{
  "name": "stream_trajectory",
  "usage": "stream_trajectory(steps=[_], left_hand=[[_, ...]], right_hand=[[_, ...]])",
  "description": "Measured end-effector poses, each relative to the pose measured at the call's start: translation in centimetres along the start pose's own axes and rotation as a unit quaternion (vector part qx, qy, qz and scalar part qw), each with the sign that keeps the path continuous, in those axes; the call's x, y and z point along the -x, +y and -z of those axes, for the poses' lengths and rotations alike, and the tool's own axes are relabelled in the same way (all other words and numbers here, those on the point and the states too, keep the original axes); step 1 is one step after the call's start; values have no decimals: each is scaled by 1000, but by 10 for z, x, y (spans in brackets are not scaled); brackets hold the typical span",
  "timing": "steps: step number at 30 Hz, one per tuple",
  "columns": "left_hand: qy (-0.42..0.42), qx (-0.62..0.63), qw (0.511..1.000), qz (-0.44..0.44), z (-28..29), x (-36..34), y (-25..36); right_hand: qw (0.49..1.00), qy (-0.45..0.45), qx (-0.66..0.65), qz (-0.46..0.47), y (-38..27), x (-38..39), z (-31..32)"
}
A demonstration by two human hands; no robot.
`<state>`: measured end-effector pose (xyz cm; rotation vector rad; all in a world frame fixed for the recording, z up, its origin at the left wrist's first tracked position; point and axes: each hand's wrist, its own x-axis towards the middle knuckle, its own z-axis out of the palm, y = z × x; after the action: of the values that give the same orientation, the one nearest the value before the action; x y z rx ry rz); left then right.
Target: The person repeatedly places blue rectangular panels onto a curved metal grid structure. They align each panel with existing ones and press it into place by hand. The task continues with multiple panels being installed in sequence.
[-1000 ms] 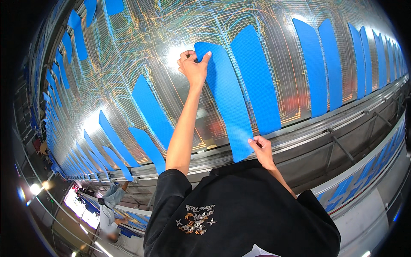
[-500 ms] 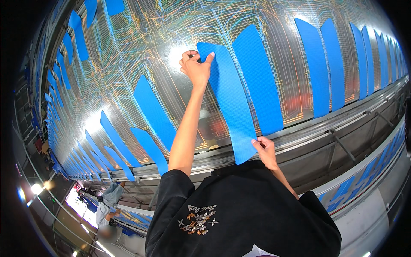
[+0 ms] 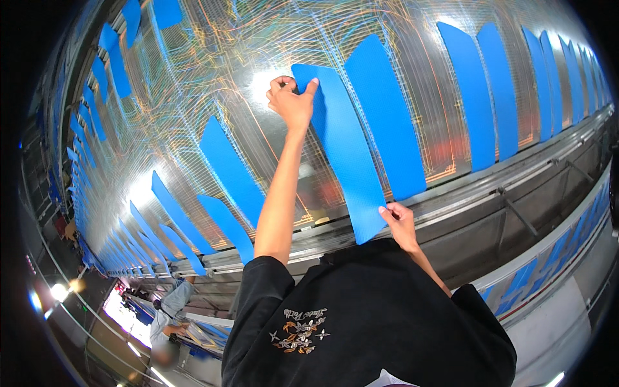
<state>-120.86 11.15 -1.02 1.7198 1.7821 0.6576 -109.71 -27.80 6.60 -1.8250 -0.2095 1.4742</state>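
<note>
My left hand (image 3: 291,103) pinches the far corner of a long blue cut fabric piece (image 3: 345,142) between thumb and fingers. Lower down, my right hand (image 3: 400,226) grips the same piece at its near edge, where it hangs a little past the table's rail. The piece curves slightly between my hands, and shadow shows under its left side. Just right of it, a second blue fabric piece (image 3: 390,122) lies flat on the shiny table (image 3: 438,122), which is covered in orange, white and blue guide lines.
More blue pieces lie in rows, such as one blue panel (image 3: 467,97) to the right and another blue panel (image 3: 229,168) to the left. A metal rail (image 3: 451,197) runs along the near edge. At lower left, a person (image 3: 174,309) stands by another table.
The view has shifted slightly. Both hands keep their hold on the blue fabric piece, which has hardly moved.
</note>
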Motion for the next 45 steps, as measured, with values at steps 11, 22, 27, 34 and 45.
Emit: stream_trajectory(steps=[11, 22, 27, 34, 45], left_hand=[[-10, -27, 999, -30, -10, -9, -27], [-19, -31, 999, -16, -12, -9, -33], [-22, -31, 999, -15, -11, -8, -31], [-23, -33, 999, -22, -9, -6, -26], [-27, -14, 999, -24, -9, -5, -26]], right_hand=[[994, 83, 54, -33, 24, -10, 14], [986, 110, 124, -16, 42, -21, 9], [983, 119, 139, -22, 40, -24, 9], [982, 123, 142, -25, 41, -24, 10], [979, 120, 164, -32, 39, -25, 10]])
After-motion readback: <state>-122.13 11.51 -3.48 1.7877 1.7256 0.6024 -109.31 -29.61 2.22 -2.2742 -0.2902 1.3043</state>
